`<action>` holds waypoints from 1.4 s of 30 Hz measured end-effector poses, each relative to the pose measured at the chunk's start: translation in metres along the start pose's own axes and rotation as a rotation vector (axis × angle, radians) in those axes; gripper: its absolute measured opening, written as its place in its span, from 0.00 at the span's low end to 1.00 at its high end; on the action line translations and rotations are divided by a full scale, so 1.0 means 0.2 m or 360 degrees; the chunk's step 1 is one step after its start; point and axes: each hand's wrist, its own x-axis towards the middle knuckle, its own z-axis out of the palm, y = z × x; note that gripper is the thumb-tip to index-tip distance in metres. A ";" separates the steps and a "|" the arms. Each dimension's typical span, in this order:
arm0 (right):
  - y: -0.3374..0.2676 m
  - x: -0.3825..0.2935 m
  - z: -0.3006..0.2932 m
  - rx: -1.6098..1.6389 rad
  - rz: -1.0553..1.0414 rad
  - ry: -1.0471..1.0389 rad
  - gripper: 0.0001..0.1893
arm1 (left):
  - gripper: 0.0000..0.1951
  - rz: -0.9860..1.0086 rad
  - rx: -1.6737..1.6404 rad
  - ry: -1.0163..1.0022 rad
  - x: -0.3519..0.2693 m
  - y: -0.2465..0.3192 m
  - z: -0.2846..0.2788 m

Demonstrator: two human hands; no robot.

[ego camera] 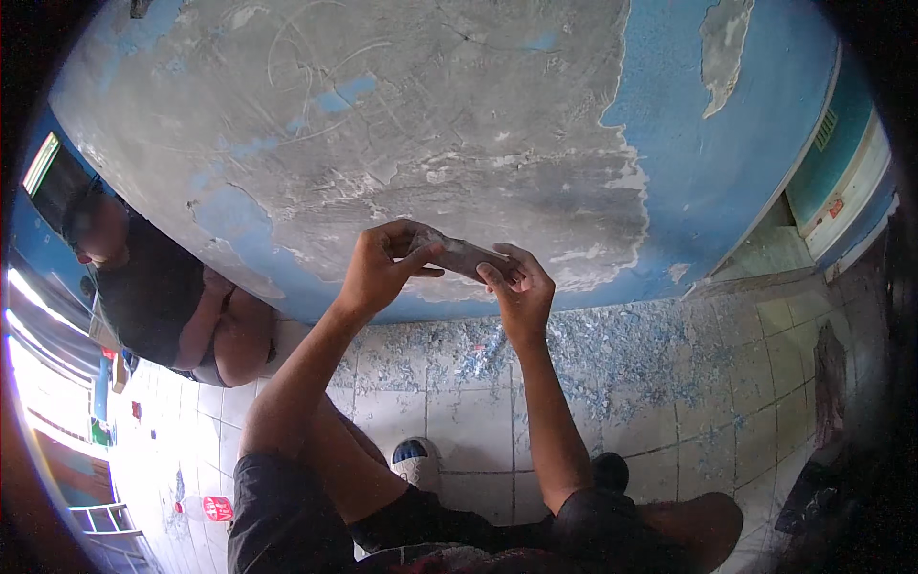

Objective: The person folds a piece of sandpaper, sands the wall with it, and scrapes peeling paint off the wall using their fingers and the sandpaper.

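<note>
Between my two hands, in front of the wall, is a greyish-brown strip (470, 260) that looks like folded sandpaper, dusted with pale powder. My left hand (391, 265) pinches its left end between thumb and fingers. At the other end, my right hand (523, 283) has its thumb in front and its fingertips curled around the edge. The wall (445, 129) behind is largely bare grey plaster. Ragged blue paint (688, 158) still covers its right side and its lower edge.
Blue and white paint flakes (609, 359) litter the tiled floor (466, 495) along the wall's foot. Another person (158, 287) sits close by on the left. A red-labelled plastic bottle (208, 508) lies at lower left, near a metal ladder (107, 520). At right is a doorway (767, 244).
</note>
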 end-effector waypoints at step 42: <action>0.01 -0.01 0.00 -0.0036 0.0107 -0.0230 0.18 | 0.12 -0.0010 -0.0049 0.0261 -0.03 0.06 0.02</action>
